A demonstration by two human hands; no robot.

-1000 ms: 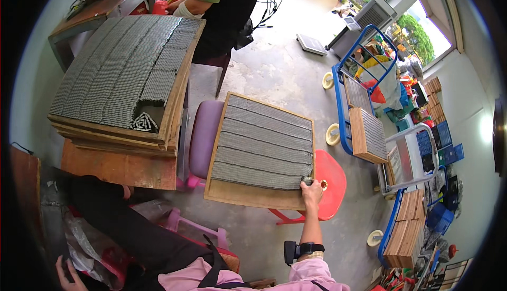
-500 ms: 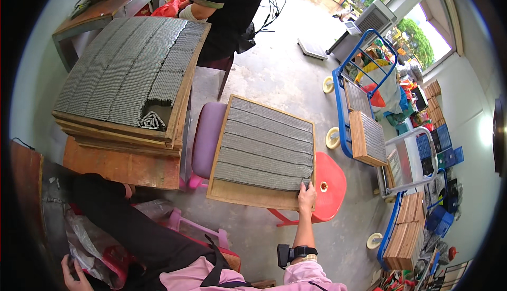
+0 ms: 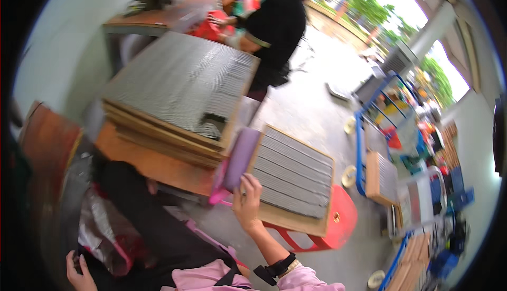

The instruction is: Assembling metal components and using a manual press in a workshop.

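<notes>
My right hand (image 3: 248, 204) is raised at the near left corner of a wooden tray (image 3: 293, 224), its thumb and fingers bent round a small dark spot, perhaps a small piece; blur hides what it is. Rows of small grey metal-looking pieces (image 3: 293, 172) fill most of that tray, leaving a bare wooden strip along its near side. The tray rests on a purple stool (image 3: 243, 159) and a red plastic stool (image 3: 342, 217). Low at the left, my left hand (image 3: 79, 275) is curled beside my dark trouser leg; something dark shows between thumb and fingers, too unclear to name.
Stacked wooden trays (image 3: 163, 137), the top one full of grey pieces, stand on a wooden bench (image 3: 153, 159). Beyond, a person in black (image 3: 280, 26) handles a red bag (image 3: 208, 26). Blue-framed trolleys (image 3: 360, 153) carrying trays stand at the right. A plastic bag (image 3: 97, 238) lies by my leg.
My right hand has left the tray's near right corner and moved left to its near left corner. The view has swung, and the person in black now shows more fully. My left hand stays low.
</notes>
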